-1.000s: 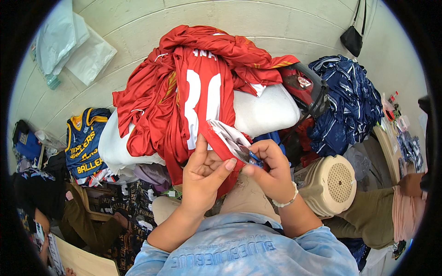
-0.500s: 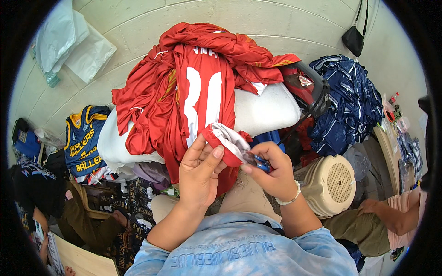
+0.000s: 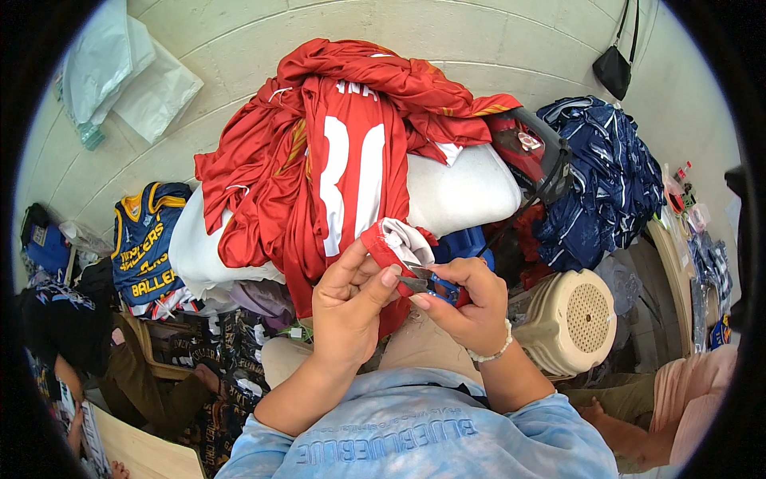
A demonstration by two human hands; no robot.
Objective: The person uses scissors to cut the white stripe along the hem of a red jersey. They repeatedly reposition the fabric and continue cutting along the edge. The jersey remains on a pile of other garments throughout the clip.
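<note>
My left hand (image 3: 348, 303) is closed on the edge of a red jersey (image 3: 378, 245), pinching its folded band so that the white inside shows. In my right hand (image 3: 472, 310) is a pair of small thread snips (image 3: 414, 281) with a blue handle. Their blades are spread and lie at the red band, close to my left fingertips. The rest of the red cloth hangs down from a heap of red jerseys (image 3: 255, 152) draped over a white padded surface (image 3: 459, 191).
A dark helmet-like object (image 3: 550, 152) and navy jerseys (image 3: 598, 184) lie at the right. Stacked cream stools (image 3: 586, 311) stand near my right arm. A navy and yellow jersey (image 3: 148, 247) hangs at left. Other people sit at both sides.
The snips' blades now show spread apart at the red band, and my right hand has shifted slightly down and left. The person at right has leaned and moved an arm lower.
</note>
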